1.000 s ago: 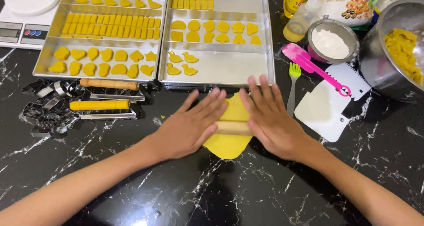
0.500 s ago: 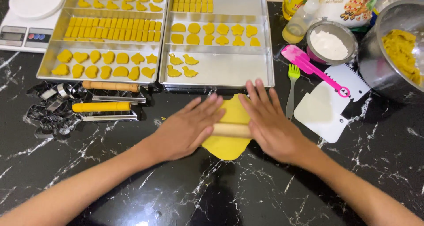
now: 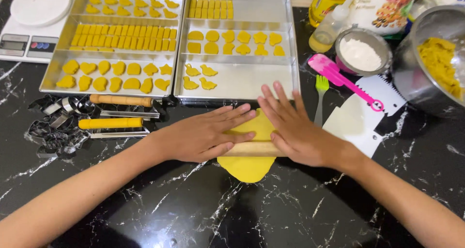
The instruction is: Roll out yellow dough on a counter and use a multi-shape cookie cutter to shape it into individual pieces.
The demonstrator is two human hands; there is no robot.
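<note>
**Rolling the yellow dough flat**

On the black marble-patterned worktop we stand at the near edge, and our two hands press a plain wooden rolling pin across a sheet of soft yellow dough that lies near the middle of the surface. Our left hand lies flat on the pin's left end, fingers stretched out and close together; our right hand covers the right end, fingers spread wide and pointing toward the far edge. Neither hand grips: the palms bear down on the pin.

Beyond the dough, touching it or just short of it, we see two shallow metal baking trays side by side, partly filled with cut yellow shapes. Toward the left edge lie dark metal cookie cutters and two handled metal tools. Toward the right edge sit a white scalloped scraper, a pink spatula, a green fork, a small sieve of white flour and a steel bowl of more yellow dough.

We judge the step to be rolling out; the move ahead calls for even palm pressure so the sheet thins uniformly.
</note>
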